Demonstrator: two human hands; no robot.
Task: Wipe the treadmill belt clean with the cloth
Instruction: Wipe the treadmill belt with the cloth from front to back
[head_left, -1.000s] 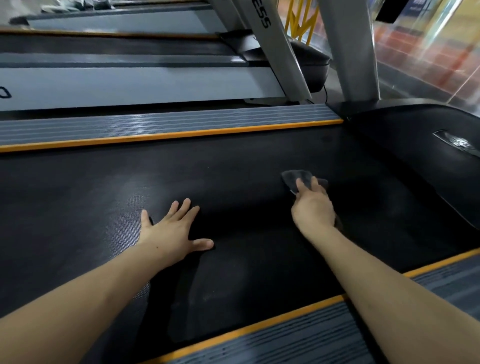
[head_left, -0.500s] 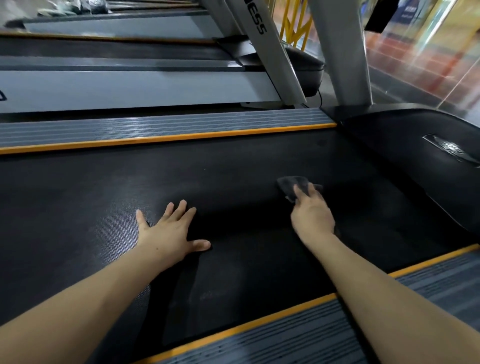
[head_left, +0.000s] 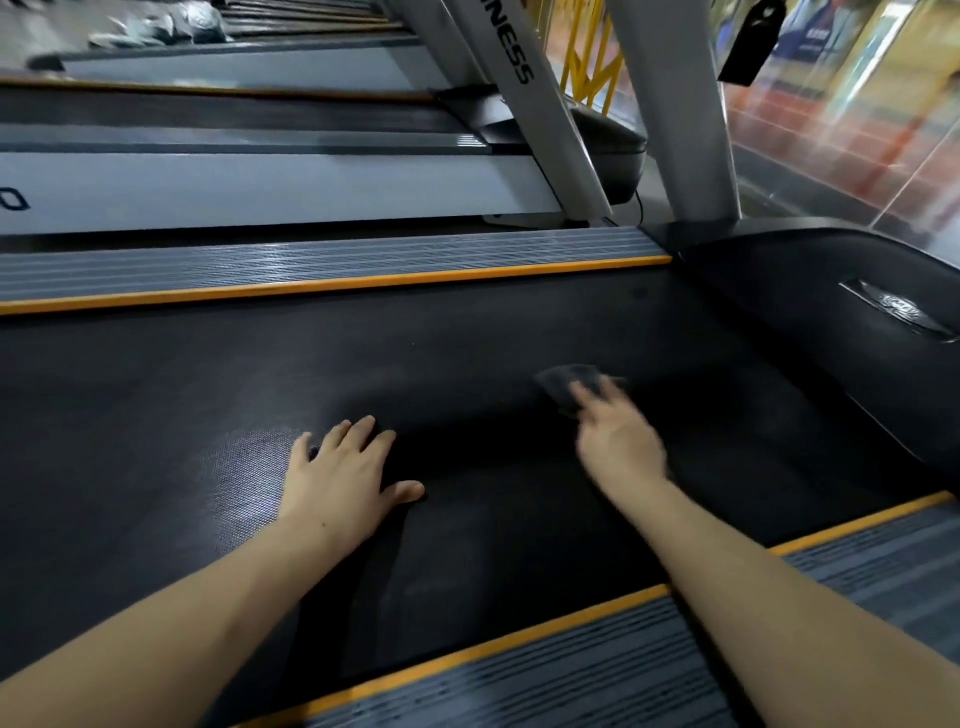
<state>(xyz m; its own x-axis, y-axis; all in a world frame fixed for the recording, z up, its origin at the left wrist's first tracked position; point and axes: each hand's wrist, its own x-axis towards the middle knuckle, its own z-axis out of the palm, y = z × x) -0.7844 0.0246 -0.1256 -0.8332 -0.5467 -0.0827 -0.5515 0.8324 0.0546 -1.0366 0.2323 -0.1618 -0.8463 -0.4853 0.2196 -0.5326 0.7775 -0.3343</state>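
Moved: right hand (head_left: 621, 447) blurs, sliding the cloth (head_left: 569, 382) sideways.
Fingers: pressing cloth flat; left hand (head_left: 345, 480) splayed, empty.
Progress: belt (head_left: 467, 353) mid-wipe, most unwiped.

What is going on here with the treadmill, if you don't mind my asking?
A person is leaning over a treadmill and wiping its black belt by hand. The right hand presses a small dark cloth onto the belt near the front motor cover; it looks blurred, so it is probably mid-stroke. The left hand lies flat on the belt with fingers spread, apparently bracing. Orange-edged side rails frame the belt.
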